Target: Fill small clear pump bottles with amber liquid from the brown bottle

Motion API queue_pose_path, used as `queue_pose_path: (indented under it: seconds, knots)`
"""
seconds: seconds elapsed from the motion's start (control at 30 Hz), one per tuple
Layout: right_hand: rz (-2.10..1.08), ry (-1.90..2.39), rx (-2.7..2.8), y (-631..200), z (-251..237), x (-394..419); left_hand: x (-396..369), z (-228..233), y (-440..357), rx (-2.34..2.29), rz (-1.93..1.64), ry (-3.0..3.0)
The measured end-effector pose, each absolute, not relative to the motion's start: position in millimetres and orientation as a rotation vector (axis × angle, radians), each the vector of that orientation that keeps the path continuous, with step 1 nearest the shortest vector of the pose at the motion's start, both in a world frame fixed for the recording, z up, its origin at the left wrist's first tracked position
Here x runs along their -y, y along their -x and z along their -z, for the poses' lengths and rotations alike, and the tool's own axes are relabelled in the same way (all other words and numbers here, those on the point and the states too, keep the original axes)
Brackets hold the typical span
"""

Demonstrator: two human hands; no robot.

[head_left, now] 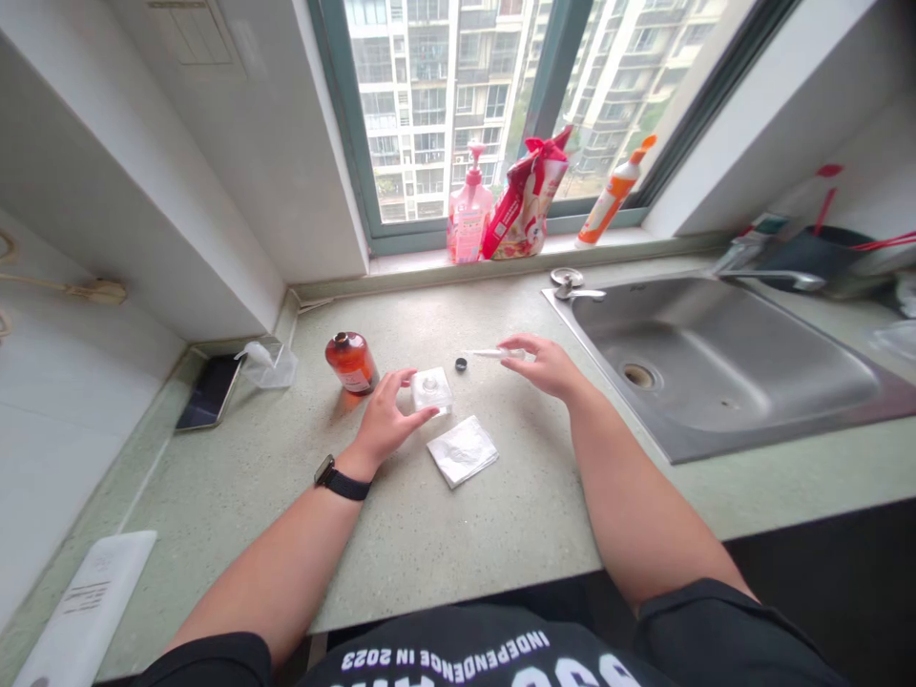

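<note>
My left hand (386, 418) grips a small clear plastic box (431, 390) that rests on the green countertop (501, 515). My right hand (548, 364) holds a thin clear syringe-like tube (490, 354) pointing left, a little above the counter. A small black cap (461, 364) lies just left of the tube's tip. An uncapped amber bottle (350, 362) with a white label stands left of the box. A folded white wipe (463, 450) lies in front of the box. A black band is on my left wrist.
A steel sink (722, 363) fills the counter's right side. On the window sill stand a pink pump bottle (468, 212), a red bag (526, 200) and an orange bottle (614, 191). A phone (209, 391) and clear wrapper (268, 364) lie far left; a white flat object (86, 601) sits near left.
</note>
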State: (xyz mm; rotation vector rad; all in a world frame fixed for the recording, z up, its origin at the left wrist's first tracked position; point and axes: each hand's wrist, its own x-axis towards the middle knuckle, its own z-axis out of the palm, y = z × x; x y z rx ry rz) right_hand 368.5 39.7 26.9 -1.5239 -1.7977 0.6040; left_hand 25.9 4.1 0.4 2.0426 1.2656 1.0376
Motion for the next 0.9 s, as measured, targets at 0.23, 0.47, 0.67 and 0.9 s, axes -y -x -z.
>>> queue_pose_path:
  seconds: [0.23,0.47,0.67,0.9]
  knots:
    - [-0.471,1.592,1.853,-370,-3,-51,-5,3,-25,-1.274,-1.062,-2.046]
    - [-0.453,1.624,1.853,-372,12,-57,-5,4,-25,-1.260,-1.071,-2.037]
    - [-0.453,1.627,1.877,-370,17,-58,-5,4,-25,-1.256,-1.071,-2.031]
    - [-0.445,1.627,1.892,-369,17,-57,-5,3,-25,-1.274,-1.055,-2.037]
